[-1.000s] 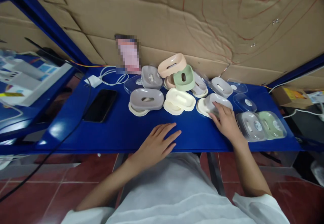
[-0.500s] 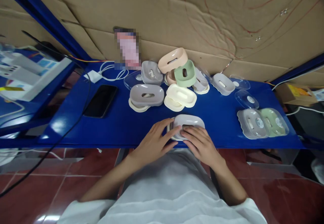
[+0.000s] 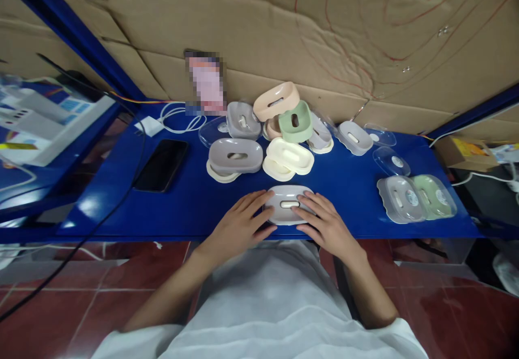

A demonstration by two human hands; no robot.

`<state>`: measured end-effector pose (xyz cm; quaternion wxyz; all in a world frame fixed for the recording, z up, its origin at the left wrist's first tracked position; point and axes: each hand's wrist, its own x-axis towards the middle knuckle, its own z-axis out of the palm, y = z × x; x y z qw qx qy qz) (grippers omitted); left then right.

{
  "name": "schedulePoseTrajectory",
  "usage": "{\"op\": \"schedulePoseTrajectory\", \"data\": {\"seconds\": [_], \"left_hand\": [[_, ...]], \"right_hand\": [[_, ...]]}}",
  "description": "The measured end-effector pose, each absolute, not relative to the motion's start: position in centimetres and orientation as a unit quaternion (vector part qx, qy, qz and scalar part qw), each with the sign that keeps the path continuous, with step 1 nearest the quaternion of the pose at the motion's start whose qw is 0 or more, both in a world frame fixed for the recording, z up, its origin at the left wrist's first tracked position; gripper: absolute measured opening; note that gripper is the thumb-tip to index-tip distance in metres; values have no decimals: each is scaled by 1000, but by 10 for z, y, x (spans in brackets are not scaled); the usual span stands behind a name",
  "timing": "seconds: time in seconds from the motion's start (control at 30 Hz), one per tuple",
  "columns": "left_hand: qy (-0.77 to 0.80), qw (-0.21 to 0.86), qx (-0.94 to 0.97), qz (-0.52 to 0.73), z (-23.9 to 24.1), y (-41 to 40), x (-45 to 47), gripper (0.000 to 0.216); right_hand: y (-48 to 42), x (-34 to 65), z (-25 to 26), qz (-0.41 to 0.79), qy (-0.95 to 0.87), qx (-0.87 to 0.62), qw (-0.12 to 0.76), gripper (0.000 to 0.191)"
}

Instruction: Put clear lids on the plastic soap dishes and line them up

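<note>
Nearest: pale clothing of the wearer, right by blue tbl. L hand: fingers spread, slightly bent, tips on L end of lt grey dish; R hand same on R end, neither curled tight round it. Dish sits btwn the two, nr tbl's front edge, white showing thru its slot. Out R, grey lidded dish & green lidded dish, side by side w/ clear tops; out L, blk phone. Past the hands: dk grey dish partly over cream base, nxt to cream dish. Further: green dish, peach dish tilted up against it. Back: cardboard w/ red lines.
</note>
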<state>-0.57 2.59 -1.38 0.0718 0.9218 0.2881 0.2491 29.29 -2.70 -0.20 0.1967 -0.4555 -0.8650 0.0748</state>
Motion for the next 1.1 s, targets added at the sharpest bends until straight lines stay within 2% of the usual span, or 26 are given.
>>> {"op": "schedulePoseTrajectory", "data": {"seconds": [0.07, 0.17, 0.27, 0.37, 0.47, 0.57, 0.77, 1.1], "left_hand": [[288, 73, 923, 244, -12, 27, -5, 29], [295, 105, 921, 231, -10, 28, -4, 26], [297, 129, 919, 227, -9, 29, -5, 25], [295, 144, 916, 230, -9, 30, -7, 25], [294, 151, 914, 235, -9, 30, -7, 24], [297, 157, 911, 238, -8, 29, -7, 24], [301, 170, 902, 260, -7, 28, -6, 26], [301, 170, 899, 267, -5, 29, -6, 22]], "right_hand": [[-14, 311, 7, 62, -841, -496, 207, 51], [24, 358, 16, -33, -720, -659, 214, 59], [68, 408, 15, -107, -565, -807, 133, 74], [95, 438, 7, -83, -478, -873, 51, 81], [97, 444, 1, -81, -494, -865, 29, 77], [86, 440, 1, -102, -557, -822, 58, 74], [79, 442, 6, -58, -553, -830, 37, 80], [72, 456, 10, 3, -701, -708, 91, 60]]}}
